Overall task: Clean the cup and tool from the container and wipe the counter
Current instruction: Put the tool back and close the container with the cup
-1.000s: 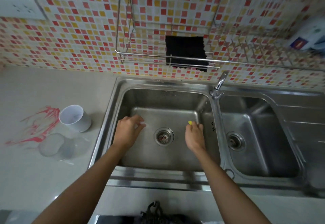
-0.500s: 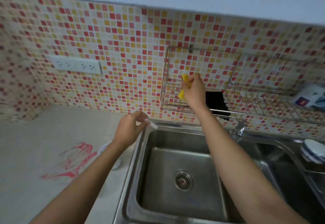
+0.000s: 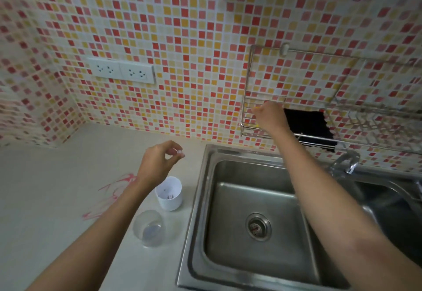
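Note:
My left hand (image 3: 159,162) hovers above the counter left of the sink and pinches a small white tool (image 3: 180,152) between thumb and fingertips. Just below it stands a white container (image 3: 170,193), open at the top. A clear plastic cup (image 3: 149,228) sits in front of that container. My right hand (image 3: 271,117) reaches into the left end of the wire rack (image 3: 247,99) on the wall, fingers curled round a yellow sponge (image 3: 257,125) that is mostly hidden by the hand. A red smear (image 3: 114,193) marks the counter behind my left forearm.
A steel sink (image 3: 251,199) with a drain lies under my right arm, its faucet (image 3: 344,160) at the right. A black cloth (image 3: 308,128) hangs from the rack. A double outlet (image 3: 121,70) sits on the mosaic wall.
My view has swung left and up from the sink. The right hand rose from the basin with the sponge into the rack. The left hand carried the tool over the counter, above the white container.

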A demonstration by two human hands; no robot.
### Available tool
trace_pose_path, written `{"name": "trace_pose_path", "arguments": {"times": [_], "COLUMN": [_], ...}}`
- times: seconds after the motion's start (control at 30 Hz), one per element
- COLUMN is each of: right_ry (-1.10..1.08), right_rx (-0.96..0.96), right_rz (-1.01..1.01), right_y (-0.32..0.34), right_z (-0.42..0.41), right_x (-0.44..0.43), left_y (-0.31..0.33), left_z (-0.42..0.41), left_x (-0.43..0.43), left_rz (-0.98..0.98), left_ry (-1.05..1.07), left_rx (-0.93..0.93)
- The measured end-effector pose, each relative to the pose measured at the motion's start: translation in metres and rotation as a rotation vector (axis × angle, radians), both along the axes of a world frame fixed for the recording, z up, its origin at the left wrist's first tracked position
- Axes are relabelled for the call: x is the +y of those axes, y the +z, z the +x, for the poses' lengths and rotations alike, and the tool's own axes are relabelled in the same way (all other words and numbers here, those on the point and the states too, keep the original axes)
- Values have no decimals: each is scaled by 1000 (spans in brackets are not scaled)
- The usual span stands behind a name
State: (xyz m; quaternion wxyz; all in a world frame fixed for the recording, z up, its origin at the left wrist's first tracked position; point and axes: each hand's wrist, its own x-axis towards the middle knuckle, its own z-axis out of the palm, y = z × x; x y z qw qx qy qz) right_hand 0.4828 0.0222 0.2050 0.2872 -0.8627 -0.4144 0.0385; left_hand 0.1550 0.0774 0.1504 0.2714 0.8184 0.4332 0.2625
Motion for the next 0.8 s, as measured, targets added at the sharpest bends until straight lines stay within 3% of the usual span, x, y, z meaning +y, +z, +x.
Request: {"name": "trace_pose_path", "arguments": {"times": [0.13,0.23,0.37,0.5,0.8], "right_ry": [53,171,348,425,406], "right_rx": [-326,-282,-101,283,533], "right_rz": [365,491,268,-114,-15], "right_y": [-21,-70,-156,-206,-224], "right_z": [-64,-129,-193,-223,-241], "right_x": [-24,-42,-51,-40,-22], "left_y": [-23,-46,-71,-84,-87], "left_z": [-28,-44,-53,-57,-57], "left_x": [12,18,23,28,33], "left_rz": [-13,-50,-92,-98,-71], "left_ry": [-8,-17,-69,-101,-150], "left_rx": [115,193,282,284,264]}}
